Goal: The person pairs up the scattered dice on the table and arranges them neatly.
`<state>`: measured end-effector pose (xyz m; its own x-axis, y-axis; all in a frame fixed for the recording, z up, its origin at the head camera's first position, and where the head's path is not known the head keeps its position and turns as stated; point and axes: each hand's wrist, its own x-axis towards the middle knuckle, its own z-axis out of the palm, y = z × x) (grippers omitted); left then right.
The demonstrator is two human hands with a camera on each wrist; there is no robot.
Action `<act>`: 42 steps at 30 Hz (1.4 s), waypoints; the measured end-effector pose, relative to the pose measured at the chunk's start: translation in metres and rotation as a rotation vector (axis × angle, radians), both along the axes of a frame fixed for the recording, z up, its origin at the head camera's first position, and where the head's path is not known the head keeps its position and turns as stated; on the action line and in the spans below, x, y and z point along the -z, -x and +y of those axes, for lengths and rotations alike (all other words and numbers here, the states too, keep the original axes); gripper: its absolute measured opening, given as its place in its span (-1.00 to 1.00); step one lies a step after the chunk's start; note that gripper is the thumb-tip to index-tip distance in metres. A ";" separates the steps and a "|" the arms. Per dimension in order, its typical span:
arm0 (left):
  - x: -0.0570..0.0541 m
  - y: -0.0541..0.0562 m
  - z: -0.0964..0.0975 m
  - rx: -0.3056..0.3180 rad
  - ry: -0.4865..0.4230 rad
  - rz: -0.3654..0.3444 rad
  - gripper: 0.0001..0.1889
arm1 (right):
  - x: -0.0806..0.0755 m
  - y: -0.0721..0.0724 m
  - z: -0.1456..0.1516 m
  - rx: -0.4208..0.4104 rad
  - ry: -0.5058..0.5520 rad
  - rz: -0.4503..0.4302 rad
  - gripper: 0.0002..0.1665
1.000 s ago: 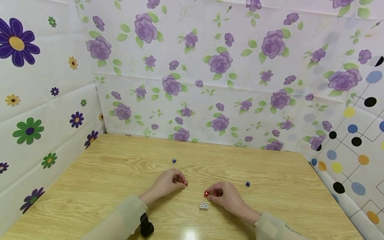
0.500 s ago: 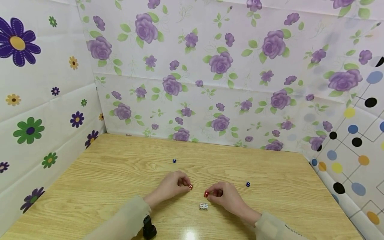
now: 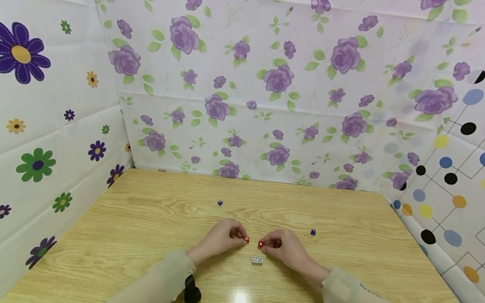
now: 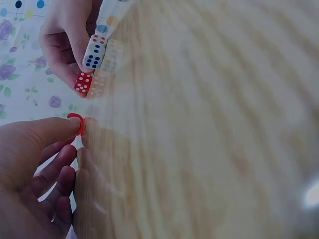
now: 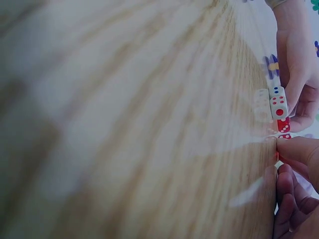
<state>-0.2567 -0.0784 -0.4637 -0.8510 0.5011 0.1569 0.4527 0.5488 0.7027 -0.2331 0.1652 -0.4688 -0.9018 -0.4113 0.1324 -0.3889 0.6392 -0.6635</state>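
Note:
My left hand [image 3: 224, 237] pinches a red die [image 3: 246, 239] between thumb and fingertips, low at the tabletop. Facing it, my right hand [image 3: 286, 249] pinches another red die [image 3: 260, 245]. A small gap separates the two red dice. Just in front of them, two white dice [image 3: 257, 261] sit side by side, touching. In the left wrist view the red die [image 4: 76, 117] is mostly hidden behind the left thumb, while the right hand's red die [image 4: 83, 83] shows its white pips beside the white dice [image 4: 94, 52].
A blue die [image 3: 220, 203] lies farther back on the wooden table [image 3: 159, 202]. Another blue die [image 3: 313, 232] lies right of the right hand. Flower-printed cloth [image 3: 242, 109] stands along the table's back edge, with patterned cloth at both sides.
My left hand has slid its red die right and slightly toward me, narrowing the gap to the other red die. The right hand has stayed in place.

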 end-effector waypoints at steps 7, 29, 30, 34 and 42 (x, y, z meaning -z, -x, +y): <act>0.000 -0.003 0.006 0.009 0.002 0.008 -0.90 | 0.000 0.000 0.000 0.001 0.001 -0.007 -0.87; -0.002 -0.007 0.015 0.028 0.010 0.019 -0.93 | -0.002 -0.001 -0.001 0.010 0.017 -0.003 -0.87; -0.003 -0.008 0.016 0.027 0.011 0.019 -0.93 | -0.001 -0.001 -0.001 0.010 0.019 -0.001 -0.87; -0.004 -0.009 0.017 0.020 0.019 0.020 -0.92 | -0.002 -0.001 -0.001 0.014 0.015 0.006 -0.88; -0.003 -0.009 0.018 0.013 0.029 0.027 -0.89 | -0.002 0.000 -0.001 0.006 0.014 0.005 -0.88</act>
<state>-0.2476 -0.0603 -0.4606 -0.8401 0.5168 0.1651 0.4787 0.5630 0.6737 -0.2329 0.1646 -0.4673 -0.9037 -0.4037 0.1428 -0.3884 0.6323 -0.6703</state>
